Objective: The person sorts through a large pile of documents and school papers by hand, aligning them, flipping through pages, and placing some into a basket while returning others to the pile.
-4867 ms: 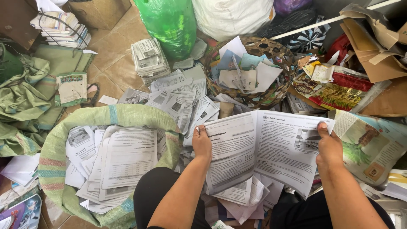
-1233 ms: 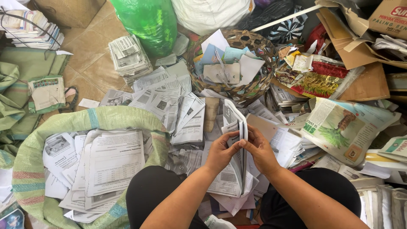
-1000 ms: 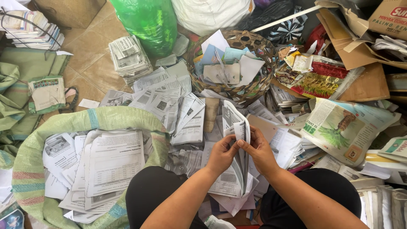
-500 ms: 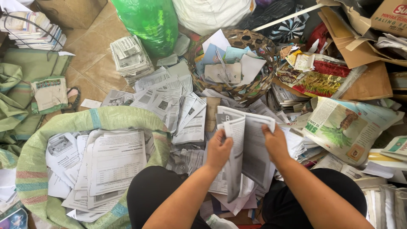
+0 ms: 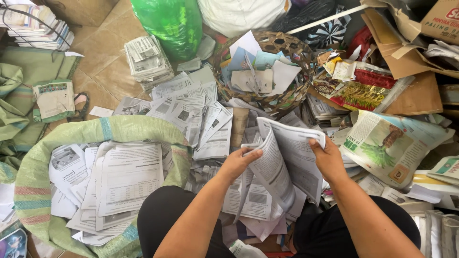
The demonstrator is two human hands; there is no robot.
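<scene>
While both hands grip it, the printed booklet (image 5: 282, 162) sits partly opened above the person's lap, near frame centre, pages bowed and fanning downward. Left hand (image 5: 237, 163) pinches the left-side pages at their upper edge, fingers curled on the paper. Right hand (image 5: 329, 160) clasps the right cover near its top corner, thumb on the front. Under the booklet lies a loose pile of printed sheets (image 5: 248, 200) spread between the person's knees, black trousers showing on both sides. Just left, a green woven sack (image 5: 103, 130) stands open-mouthed, stuffed with flat printed papers (image 5: 122, 179). Behind the sack and the booklet, more folded newsprint (image 5: 191, 107) covers the floor, and a tied stack of papers (image 5: 146, 59) sits farther back on the tan tiles. A round wicker basket (image 5: 294, 79) sits beyond the booklet, holding cards and scraps of pale blue and white paper. Right of the right hand lies a glossy magazine page (image 5: 392, 143) with a green plant picture, near a red and yellow plastic wrapper (image 5: 363, 91). Brown cardboard (image 5: 413, 93) piles up at far right. At the top, a bright green plastic bag (image 5: 169, 24) and a white bag (image 5: 239, 14) stand side by side. Far left, folded green sacking (image 5: 19, 105) and a bundle of books (image 5: 33, 24) at the corner.
</scene>
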